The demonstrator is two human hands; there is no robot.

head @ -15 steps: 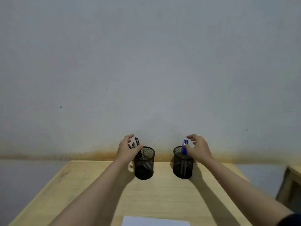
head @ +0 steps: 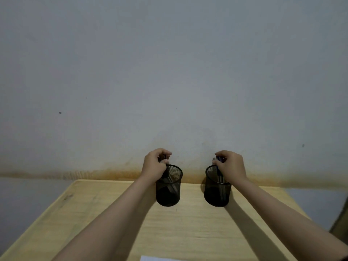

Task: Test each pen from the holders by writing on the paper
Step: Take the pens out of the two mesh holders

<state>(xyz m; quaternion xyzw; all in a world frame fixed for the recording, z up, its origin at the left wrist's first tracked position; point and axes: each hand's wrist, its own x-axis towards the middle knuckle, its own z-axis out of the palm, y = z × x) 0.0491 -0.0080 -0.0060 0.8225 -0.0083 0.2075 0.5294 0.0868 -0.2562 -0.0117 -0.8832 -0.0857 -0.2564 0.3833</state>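
Observation:
Two black mesh pen holders stand at the far edge of the wooden table [head: 116, 219]. My left hand [head: 155, 165] is closed around the tops of the black pens [head: 170, 182] in the left holder [head: 168, 193]. Over the right holder [head: 216, 193], my right hand [head: 230, 165] is closed on the blue-capped pens [head: 218, 160] standing in it. The lower ends of the pens show dimly through the mesh. A corner of the white paper [head: 150, 258] peeks in at the bottom edge of the view.
A plain grey wall with a rusty stain line rises right behind the table. The edge of another piece of wooden furniture [head: 341, 221] shows at the far right.
Both hands were open beside the pen tops; now their fingers have closed around the pens in each holder.

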